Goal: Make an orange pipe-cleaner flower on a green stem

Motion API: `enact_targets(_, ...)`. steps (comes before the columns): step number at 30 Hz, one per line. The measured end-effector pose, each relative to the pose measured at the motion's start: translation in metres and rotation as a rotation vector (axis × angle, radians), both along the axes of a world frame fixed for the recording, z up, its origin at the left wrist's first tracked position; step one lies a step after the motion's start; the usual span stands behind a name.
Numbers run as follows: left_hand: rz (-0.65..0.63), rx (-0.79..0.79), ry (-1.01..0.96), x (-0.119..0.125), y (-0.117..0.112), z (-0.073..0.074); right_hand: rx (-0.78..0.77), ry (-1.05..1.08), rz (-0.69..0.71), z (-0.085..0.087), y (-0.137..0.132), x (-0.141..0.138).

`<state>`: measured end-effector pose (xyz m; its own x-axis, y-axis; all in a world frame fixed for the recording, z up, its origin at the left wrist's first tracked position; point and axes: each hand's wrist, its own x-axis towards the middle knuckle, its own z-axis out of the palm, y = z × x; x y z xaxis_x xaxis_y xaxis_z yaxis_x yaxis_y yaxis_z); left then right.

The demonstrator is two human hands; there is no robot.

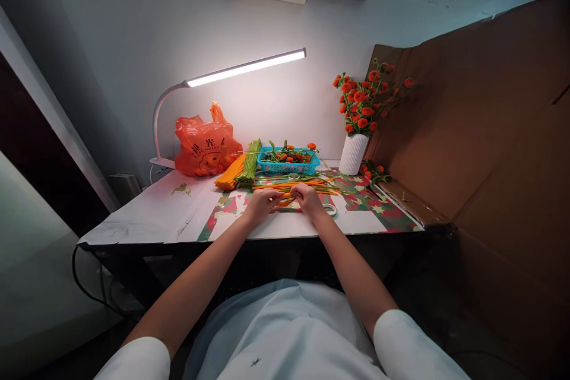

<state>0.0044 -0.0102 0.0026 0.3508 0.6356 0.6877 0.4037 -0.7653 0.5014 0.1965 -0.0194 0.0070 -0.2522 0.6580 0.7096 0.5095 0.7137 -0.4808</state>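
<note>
Hands: on my feed, left hand (260, 205) and right hand (309, 200) are close together, fingers curled inward; whether they grip anything, I can't tell | Orange chenille stems (327, 187): just beyond both hands, reaching right | Blue basket (289, 169): farther, beyond the stems

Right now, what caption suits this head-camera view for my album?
Left hand and right hand close together by orange strips, with a blue basket, white vase and lit lamp beyond.
</note>
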Motion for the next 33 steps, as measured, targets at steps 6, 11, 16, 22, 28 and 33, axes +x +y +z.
enact_targets(6,-0.044,-0.015,0.003,0.0009,0.0006,0.0004,-0.008,0.034,0.035,0.0024,-0.0019,-0.0013)
enact_targets(11,-0.046,-0.084,-0.028,0.0014,0.0010,-0.0007,-0.044,0.087,0.029,0.0026,-0.0019,-0.0023)
enact_targets(16,0.007,-0.260,-0.199,-0.0015,0.0019,-0.0011,-0.072,0.189,-0.045,0.0007,-0.0017,-0.0028)
enact_targets(22,0.023,-0.325,-0.266,-0.0036,0.0007,0.0021,-0.051,0.110,-0.034,0.0007,-0.0030,-0.0011)
enact_targets(28,0.024,-0.235,-0.157,-0.0023,-0.0020,0.0001,-0.008,0.039,-0.026,0.0018,-0.0017,0.0024)
enact_targets(33,0.010,-0.203,-0.118,-0.0010,-0.0015,-0.0021,-0.003,0.015,-0.035,0.0011,-0.0007,0.0011)
